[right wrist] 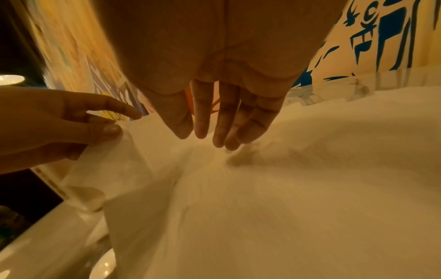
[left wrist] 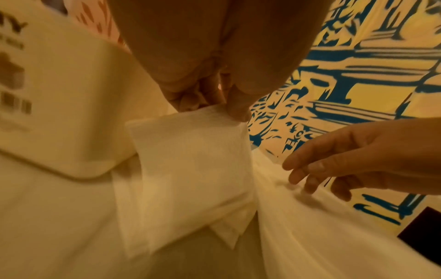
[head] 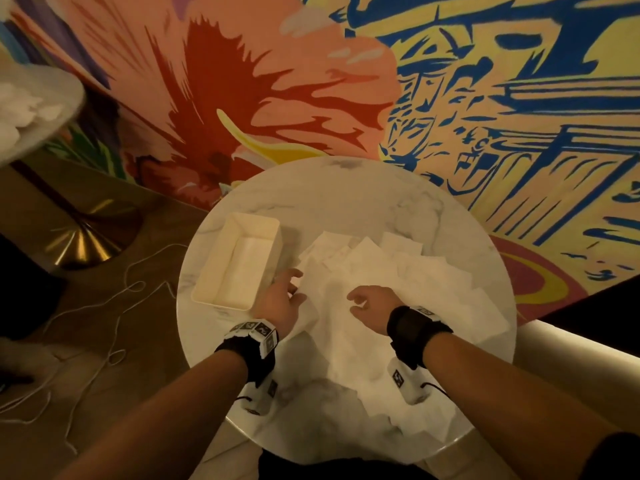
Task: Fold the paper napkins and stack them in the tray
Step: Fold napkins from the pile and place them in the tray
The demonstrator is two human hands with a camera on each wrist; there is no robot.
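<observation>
Left hand (left wrist: 210,90) pinching white folded napkin (left wrist: 190,169), right hand (right wrist: 214,117) fingers loose, cream tray (head: 239,261)

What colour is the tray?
Cream, plain inside; the tray shows best in the head view.

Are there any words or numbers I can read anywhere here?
Tray: dark print on its side, blurred; only "Y" guessable, the rest unreadable.
Wrist bands: black-and-white square codes, no words.
Wall: blue painted marks, not readable as words.
Napkins: none.
</observation>
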